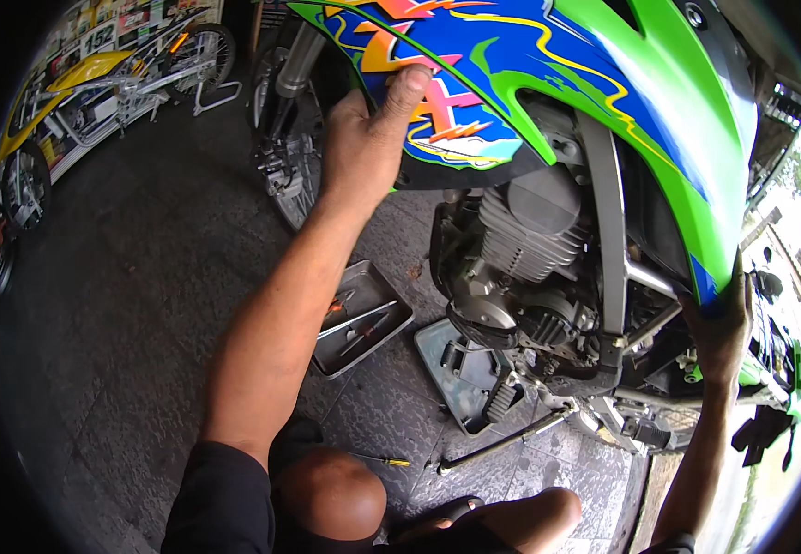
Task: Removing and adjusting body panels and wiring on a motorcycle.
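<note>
A green and blue motorcycle fairing panel (594,78) with yellow and orange graphics spans the upper right, along the bike's side. My left hand (363,143) is closed on its front lower edge, thumb pressed on the printed face, fingers hidden behind. At the panel's narrow rear tip, my right hand (722,337) grips the end, its fingers partly out of sight. Below the panel the finned engine (529,231) and a grey frame tube (609,240) are exposed. Whether any fastener holds the panel cannot be seen.
A metal tray (384,334) with several tools lies on the dark tiled floor. Beside it, a second tray (430,353) sits under the engine, near the footpeg (502,399) and side stand (511,439). A yellow-handled screwdriver (395,462) lies near my knee. A yellow motorcycle (96,78) stands far left.
</note>
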`<state>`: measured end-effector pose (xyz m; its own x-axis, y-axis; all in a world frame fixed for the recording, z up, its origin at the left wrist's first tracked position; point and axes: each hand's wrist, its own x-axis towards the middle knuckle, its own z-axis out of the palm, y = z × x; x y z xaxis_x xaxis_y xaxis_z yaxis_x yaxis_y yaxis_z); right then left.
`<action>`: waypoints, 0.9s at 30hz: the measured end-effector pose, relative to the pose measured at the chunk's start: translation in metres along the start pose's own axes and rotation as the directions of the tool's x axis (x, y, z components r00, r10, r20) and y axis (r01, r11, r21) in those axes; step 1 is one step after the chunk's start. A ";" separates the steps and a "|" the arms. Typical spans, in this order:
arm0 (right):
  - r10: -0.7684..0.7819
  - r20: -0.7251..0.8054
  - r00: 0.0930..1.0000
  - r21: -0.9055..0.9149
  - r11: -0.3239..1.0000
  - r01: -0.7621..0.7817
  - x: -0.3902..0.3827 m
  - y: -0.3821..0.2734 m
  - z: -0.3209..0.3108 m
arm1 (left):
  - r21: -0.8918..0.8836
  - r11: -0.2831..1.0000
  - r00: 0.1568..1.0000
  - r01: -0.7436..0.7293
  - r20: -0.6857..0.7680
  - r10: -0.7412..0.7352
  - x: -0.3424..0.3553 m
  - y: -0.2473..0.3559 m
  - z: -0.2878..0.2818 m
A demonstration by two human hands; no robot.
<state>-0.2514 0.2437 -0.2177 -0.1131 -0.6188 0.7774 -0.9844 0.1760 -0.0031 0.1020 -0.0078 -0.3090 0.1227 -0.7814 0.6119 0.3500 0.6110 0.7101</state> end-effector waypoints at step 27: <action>-0.199 0.017 0.980 -0.122 0.972 0.199 -0.091 -0.035 -0.020 | -0.214 0.976 0.999 0.037 0.004 -0.037 0.018 -0.019 0.010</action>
<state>-0.2043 0.3091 -0.2754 0.0824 -0.6545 0.7516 -0.9632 0.1412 0.2286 0.0884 -0.0321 -0.3084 0.1060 -0.8030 0.5865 0.5452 0.5402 0.6411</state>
